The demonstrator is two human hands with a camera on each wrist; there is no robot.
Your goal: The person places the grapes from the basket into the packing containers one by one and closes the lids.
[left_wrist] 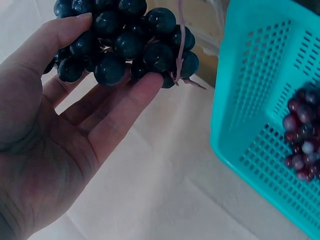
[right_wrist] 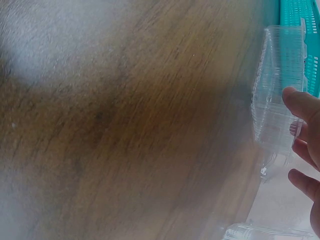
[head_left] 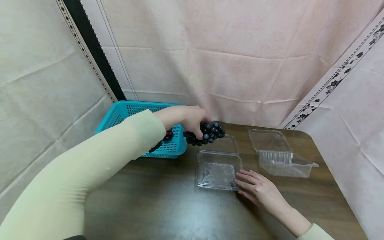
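The bunch of round, glossy blue-black grapes (head_left: 211, 131) is in my left hand (head_left: 192, 121), raised between the basket and the nearer container. I pinch it with my thumb on one side and my fingers on the other; a thin pinkish stem pokes out beside my fingertips.

Just beyond it lies a clear, square plastic clamshell container (head_left: 217, 170), its lid folded open toward the back cloth. My right hand (head_left: 261, 190) is at that container's right edge near the front corner, fingers extended and slightly spread, fingertips touching the plastic.

Left of the grapes sits a turquoise rectangular plastic basket (head_left: 180, 143) with perforated walls. A reddish-purple grape bunch (left_wrist: 305, 132) lies inside it, partly hidden by my forearm in the head view. To the right, apart from my right hand, stands a second clear plastic container (head_left: 286, 165), also open. Everything rests on a brown wood-grain table (head_left: 168, 206), with pale patterned cloth (head_left: 234, 73) hanging behind.
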